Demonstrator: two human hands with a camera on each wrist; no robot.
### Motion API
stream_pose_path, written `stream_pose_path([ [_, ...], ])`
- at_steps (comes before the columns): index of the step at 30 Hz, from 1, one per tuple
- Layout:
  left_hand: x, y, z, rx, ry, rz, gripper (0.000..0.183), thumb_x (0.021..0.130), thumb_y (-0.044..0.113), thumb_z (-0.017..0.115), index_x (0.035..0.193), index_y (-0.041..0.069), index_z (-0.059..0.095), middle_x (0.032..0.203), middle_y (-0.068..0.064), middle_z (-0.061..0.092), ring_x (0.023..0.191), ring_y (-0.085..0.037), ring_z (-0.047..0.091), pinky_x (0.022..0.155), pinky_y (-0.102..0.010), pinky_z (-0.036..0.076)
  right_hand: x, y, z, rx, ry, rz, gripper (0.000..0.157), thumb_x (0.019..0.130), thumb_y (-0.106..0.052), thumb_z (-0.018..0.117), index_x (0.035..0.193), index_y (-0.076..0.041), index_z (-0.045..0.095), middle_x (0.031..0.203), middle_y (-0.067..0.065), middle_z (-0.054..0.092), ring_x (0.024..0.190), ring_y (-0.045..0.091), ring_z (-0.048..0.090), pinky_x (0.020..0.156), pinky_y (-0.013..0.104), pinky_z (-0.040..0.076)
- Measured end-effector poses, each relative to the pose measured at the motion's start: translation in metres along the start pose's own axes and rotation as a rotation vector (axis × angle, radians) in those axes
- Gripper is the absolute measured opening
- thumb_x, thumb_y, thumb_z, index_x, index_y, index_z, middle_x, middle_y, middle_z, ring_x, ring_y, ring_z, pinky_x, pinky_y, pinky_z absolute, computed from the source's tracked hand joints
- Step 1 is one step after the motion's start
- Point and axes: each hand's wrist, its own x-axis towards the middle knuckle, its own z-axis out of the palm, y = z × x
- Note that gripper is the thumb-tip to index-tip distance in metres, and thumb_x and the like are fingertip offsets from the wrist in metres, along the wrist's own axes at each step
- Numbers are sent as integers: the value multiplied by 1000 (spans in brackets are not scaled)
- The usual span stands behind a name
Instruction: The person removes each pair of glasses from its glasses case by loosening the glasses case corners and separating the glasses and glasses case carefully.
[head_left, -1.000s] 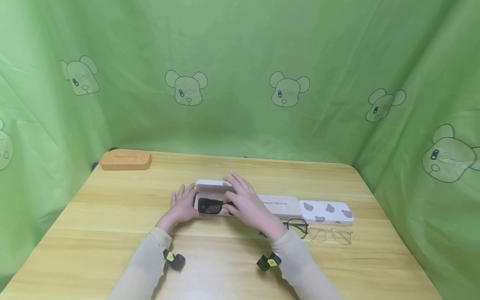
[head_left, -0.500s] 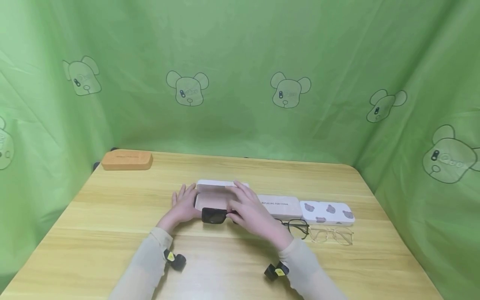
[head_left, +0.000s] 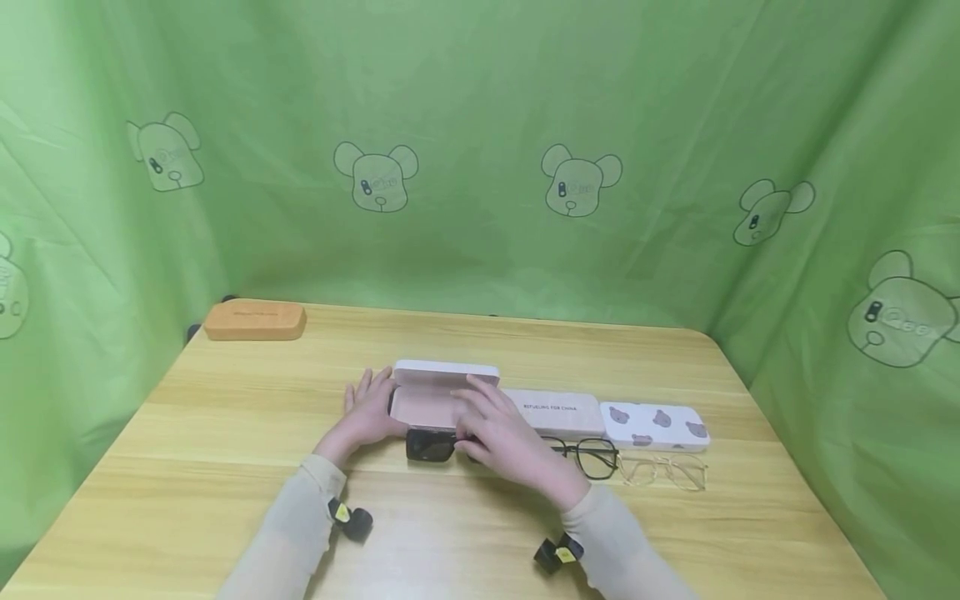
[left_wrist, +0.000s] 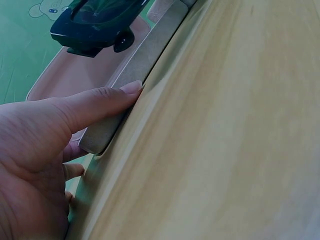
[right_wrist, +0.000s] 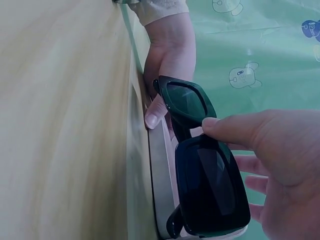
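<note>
An open glasses case [head_left: 446, 367] with a white outside and pink inside lies mid-table, its lid tipped back. My left hand [head_left: 369, 419] grips its left end, thumb along the front wall [left_wrist: 150, 52] in the left wrist view, other fingers partly hidden behind. Just in front of the case is a pair of black sunglasses [head_left: 430, 445] with dark lenses. My right hand [head_left: 506, 442] pinches them at the bridge; in the right wrist view the thumb presses between the two lenses [right_wrist: 212, 187]. From the head, this hand covers the sunglasses' right half.
Right of the open case lie a shut pink case [head_left: 555, 425] with lettering and a white bear-print case [head_left: 654, 425]. Black-framed glasses [head_left: 617, 458] and gold-framed glasses [head_left: 663, 457] sit before them. An orange case [head_left: 255, 322] stands at the far left corner.
My right hand has lifted the sunglasses out of the open case and brought them toward me, past its front edge. The left hand has stayed on the case.
</note>
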Motion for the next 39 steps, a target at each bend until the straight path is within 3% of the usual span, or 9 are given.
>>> stream_pose_path([
  [9, -2, -1, 0, 1, -6, -4, 101, 62, 42, 87, 143, 2, 41, 162, -20, 16, 150, -45, -4, 117, -65, -12, 0, -2, 3, 48, -51, 4, 10, 87, -28, 70, 83, -21, 64, 140, 11, 55, 144, 38, 32, 117, 61, 26],
  [24, -3, 1, 1, -15, -6, -4, 100, 62, 43, 87, 143, 4, 42, 163, -19, 15, 150, -44, -4, 117, -65, -12, -2, 0, 10, 44, -69, -24, 11, 86, -27, 71, 83, -19, 65, 138, 13, 55, 141, 42, 35, 116, 63, 27],
  [39, -4, 1, 0, -1, 1, 6, 96, 62, 43, 87, 138, 1, 46, 162, -20, 17, 150, -45, -2, 117, -65, -11, -1, 1, 13, 22, -80, 27, 11, 87, -28, 70, 84, -19, 65, 138, 11, 56, 141, 39, 37, 116, 60, 30],
])
